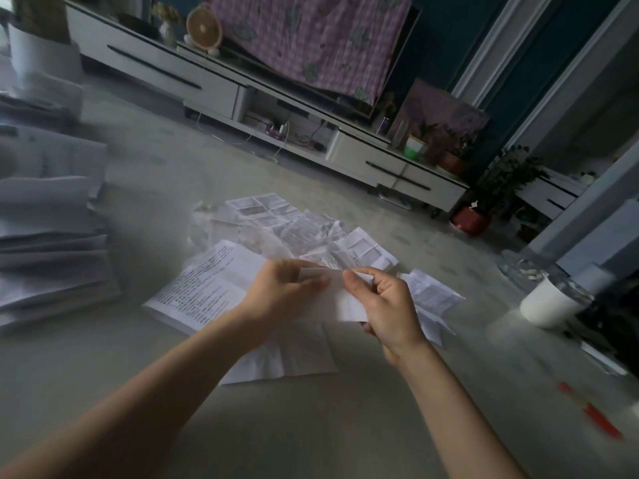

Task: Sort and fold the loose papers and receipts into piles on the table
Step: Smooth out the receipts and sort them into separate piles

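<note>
- Two hands hold one white paper slip (340, 297) just above the bench (138, 392): left hand (281, 288) and right hand (389, 302) both pinch its top edge with curled fingers.
- Loose creased papers (287, 223) lie spread beneath and beyond.
- A folded stack (52, 243) sits far left.
- A white cup (549, 304) stands at the right edge.

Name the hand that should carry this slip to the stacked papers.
Left, probably. The left hand pinches the slip and is nearer the stacked papers; the right hand, also pinching it, would reach across.
</note>
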{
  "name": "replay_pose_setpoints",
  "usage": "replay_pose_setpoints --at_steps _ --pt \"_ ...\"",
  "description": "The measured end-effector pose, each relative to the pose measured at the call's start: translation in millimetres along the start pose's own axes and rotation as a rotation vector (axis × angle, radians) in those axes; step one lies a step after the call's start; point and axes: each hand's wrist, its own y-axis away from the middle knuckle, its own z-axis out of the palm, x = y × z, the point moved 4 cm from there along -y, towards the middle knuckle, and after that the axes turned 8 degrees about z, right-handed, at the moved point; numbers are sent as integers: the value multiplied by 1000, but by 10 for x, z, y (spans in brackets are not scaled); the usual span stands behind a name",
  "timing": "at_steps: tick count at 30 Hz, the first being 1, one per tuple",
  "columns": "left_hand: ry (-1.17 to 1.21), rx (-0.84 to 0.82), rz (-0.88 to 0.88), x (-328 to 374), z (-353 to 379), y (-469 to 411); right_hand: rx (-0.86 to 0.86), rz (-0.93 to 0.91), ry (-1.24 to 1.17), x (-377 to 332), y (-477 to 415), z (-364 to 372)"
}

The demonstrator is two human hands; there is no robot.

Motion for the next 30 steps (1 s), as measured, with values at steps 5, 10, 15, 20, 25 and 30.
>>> replay_pose_setpoints --at_steps 5,10,15,20,25,30 --pt "12 34 -44 -81 109 4 18 27 -11 28 -54 -166" --pt "-30 121 -2 146 512 -379 44 104 -259 -85 -274 -620" --pt "-414 -68 133 162 1056 -789 360 130 -475 16 -392 -1449" --pt "-792 -286 197 -164 1457 -984 545 271 -436 569 -504 -1854" --pt "-943 -400 215 -391 1620 -955 566 350 -551 828 -550 -2036" --pt "-1096 -513 371 -585 1559 -729 432 331 -471 842 -668 -1858"
